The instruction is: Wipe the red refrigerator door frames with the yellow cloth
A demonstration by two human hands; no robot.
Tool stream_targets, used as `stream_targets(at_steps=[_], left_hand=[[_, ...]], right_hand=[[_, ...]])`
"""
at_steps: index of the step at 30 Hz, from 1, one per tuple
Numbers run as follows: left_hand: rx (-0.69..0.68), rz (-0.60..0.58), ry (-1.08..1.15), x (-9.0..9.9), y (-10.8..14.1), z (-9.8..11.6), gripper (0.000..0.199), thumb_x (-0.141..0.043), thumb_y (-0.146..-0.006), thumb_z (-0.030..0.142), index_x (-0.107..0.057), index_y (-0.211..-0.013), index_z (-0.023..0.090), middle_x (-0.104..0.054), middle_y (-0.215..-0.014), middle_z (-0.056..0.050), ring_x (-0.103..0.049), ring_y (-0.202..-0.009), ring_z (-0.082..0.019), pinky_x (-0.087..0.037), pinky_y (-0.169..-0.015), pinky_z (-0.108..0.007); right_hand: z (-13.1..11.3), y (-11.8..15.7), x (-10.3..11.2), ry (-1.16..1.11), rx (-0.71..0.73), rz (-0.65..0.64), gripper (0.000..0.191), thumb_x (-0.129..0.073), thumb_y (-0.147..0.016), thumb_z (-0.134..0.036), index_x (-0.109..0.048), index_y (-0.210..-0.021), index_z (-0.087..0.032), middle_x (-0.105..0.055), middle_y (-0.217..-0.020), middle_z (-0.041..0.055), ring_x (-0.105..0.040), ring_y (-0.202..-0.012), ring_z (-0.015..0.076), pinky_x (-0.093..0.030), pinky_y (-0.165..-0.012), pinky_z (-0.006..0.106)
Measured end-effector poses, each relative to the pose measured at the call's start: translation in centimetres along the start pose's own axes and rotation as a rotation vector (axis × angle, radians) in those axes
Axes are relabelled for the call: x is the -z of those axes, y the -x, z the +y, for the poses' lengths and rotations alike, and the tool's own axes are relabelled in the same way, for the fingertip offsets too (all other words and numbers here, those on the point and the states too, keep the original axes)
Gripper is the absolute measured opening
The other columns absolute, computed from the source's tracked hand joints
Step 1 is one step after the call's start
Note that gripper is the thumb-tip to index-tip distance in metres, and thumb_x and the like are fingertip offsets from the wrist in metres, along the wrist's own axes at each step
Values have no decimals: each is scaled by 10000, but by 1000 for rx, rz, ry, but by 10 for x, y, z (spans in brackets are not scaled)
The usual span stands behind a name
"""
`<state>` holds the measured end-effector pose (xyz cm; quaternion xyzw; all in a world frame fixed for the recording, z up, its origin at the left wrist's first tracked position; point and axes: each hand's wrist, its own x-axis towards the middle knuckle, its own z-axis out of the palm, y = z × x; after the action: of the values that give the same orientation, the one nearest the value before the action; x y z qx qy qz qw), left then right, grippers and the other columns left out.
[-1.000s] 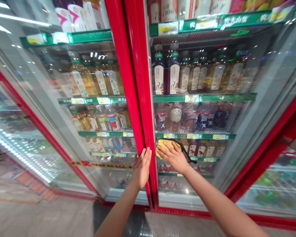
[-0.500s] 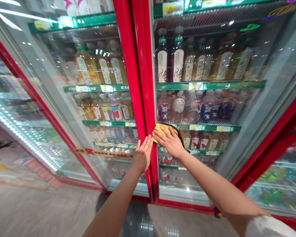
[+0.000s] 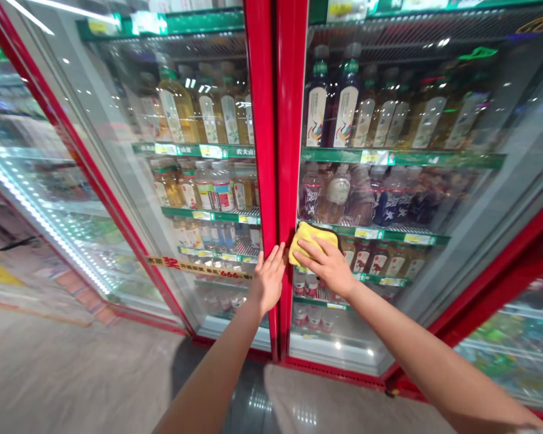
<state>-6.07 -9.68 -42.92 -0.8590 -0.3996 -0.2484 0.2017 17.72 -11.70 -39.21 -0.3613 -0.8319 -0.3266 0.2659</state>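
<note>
My right hand (image 3: 328,265) presses a yellow cloth (image 3: 304,241) with a dark edge flat on the glass of the right fridge door, beside its red frame (image 3: 291,150). Its fingers are spread over the cloth. My left hand (image 3: 270,280) lies with its fingers stretched out on the red frame of the left door (image 3: 262,120), just left of the cloth, and holds nothing. Both doors are shut, and the hands are a short way apart.
Behind the glass, bottles (image 3: 346,108) stand on shelves with green edges (image 3: 407,158). Another lit fridge (image 3: 49,223) is at the left, and one more (image 3: 516,337) at the lower right. Grey floor (image 3: 95,374) runs below.
The view has shifted, so the doors appear further right. My right hand and the cloth have moved slightly right, away from the red frame, and more of the yellow cloth shows.
</note>
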Motion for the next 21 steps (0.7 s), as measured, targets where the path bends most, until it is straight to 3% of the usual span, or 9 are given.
stream_targets(at_steps=[4,8,14,17,21], left_hand=[[107,47,10,0,10,2,829,-433,-838,62,-152,-1616,105,-294,-1657,-170,-213,-1563,-279,-209,-1260,-573],[200,107,27,-3,11,2,882,-398,-846,31,9,-1624,114,-211,-1684,-180,-122,-1579,-278,-244,-1253,-561],[211,125,26,-28,18,4,883,-372,-860,30,59,-1623,138,-201,-1692,-153,-131,-1578,-242,-231,-1278,-519],[216,66,18,-52,38,11,880,-363,-846,16,37,-1623,115,-213,-1687,-151,-160,-1573,-240,-228,-1283,-500],[150,-16,30,-75,72,21,797,-368,-858,29,-135,-1617,97,-330,-1644,-157,-230,-1556,-252,-281,-1260,-492]], right_hand=[[5,-65,14,18,-2,50,564,-493,-1020,-169,-401,-1542,-360,-415,-1621,-35,-199,-1570,220,-243,-1273,506],[8,-83,-8,18,41,-36,574,-480,-1001,-136,-412,-1545,-308,-390,-1634,-21,-176,-1575,258,-209,-1281,538],[-8,-37,-60,-58,58,-67,565,-490,-983,-118,-467,-1513,-312,-429,-1611,-20,-212,-1566,238,-256,-1275,506],[-27,-8,-87,-73,56,-72,575,-510,-971,-112,-475,-1510,-308,-461,-1591,-12,-263,-1549,232,-280,-1269,478],[-42,28,-108,-70,125,-95,527,-542,-984,-156,-500,-1491,-292,-488,-1572,4,-358,-1505,221,-331,-1242,445]])
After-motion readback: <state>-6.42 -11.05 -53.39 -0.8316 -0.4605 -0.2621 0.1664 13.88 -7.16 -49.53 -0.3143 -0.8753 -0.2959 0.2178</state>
